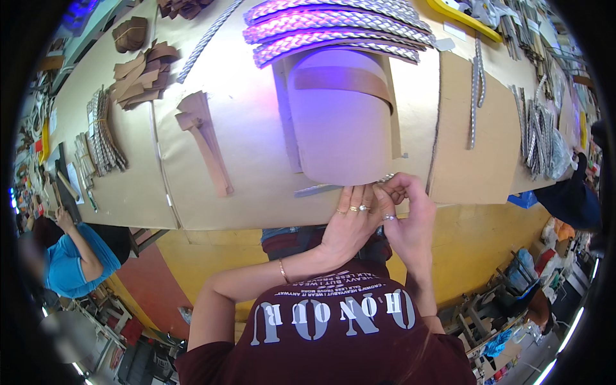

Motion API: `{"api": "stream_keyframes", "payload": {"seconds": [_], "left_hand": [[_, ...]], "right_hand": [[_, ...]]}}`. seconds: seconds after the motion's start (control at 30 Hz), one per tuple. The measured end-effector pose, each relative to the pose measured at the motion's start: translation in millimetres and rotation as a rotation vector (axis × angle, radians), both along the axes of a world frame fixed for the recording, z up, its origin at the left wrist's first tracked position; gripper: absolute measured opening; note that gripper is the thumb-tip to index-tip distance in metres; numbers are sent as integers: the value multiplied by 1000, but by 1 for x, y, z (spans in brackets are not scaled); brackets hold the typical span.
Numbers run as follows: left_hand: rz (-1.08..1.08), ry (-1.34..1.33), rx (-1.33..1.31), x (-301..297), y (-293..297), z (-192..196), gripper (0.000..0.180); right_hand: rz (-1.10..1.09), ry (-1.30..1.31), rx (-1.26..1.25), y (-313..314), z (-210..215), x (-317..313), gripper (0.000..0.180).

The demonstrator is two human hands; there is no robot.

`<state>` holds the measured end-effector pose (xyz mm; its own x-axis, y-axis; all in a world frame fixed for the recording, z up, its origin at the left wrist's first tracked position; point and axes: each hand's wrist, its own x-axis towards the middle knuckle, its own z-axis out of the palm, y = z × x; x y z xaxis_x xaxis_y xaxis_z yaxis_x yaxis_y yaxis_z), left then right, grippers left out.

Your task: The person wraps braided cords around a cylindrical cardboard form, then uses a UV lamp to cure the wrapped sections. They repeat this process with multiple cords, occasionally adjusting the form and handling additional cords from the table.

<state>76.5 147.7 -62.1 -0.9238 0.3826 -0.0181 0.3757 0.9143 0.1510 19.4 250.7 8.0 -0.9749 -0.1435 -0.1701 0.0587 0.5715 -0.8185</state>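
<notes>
A pale, round-ended panel [340, 141] lies on the work table in front of me, with a brown strip [343, 80] across its far part. My left hand [353, 224] rests flat at the panel's near edge, fingers stretched out side by side and pressing down. Just right of it, my right hand [410, 208] has thumb and fingers pinched on the end of a braided strap [387, 178]; most of that strap is hidden under my hands. A thin grey strip [317, 190] sticks out to the left of my left fingers.
Several thick silvery braids [337, 32] lie beyond the panel. Brown strips [208, 144] and a loose pile of brown pieces [142, 74] are at left, near a bundle of braided cords [104, 128]. More braided cords [538, 138] lie at right. A person in blue [80, 260] works at far left.
</notes>
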Motion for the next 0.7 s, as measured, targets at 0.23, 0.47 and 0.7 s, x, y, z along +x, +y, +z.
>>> {"api": "stream_keyframes", "payload": {"seconds": [0.23,0.47,0.7], "left_hand": [[14,-18,65,-1,-1,-1,70],[-8,31,-31,-1,-1,0,70],[36,114,66,-4,-1,0,70]], "right_hand": [[-191,-35,-189,22,-25,-6,29],[-260,-44,-159,20,-32,-7,32],[-250,-3,-50,19,-32,-8,26]]}}
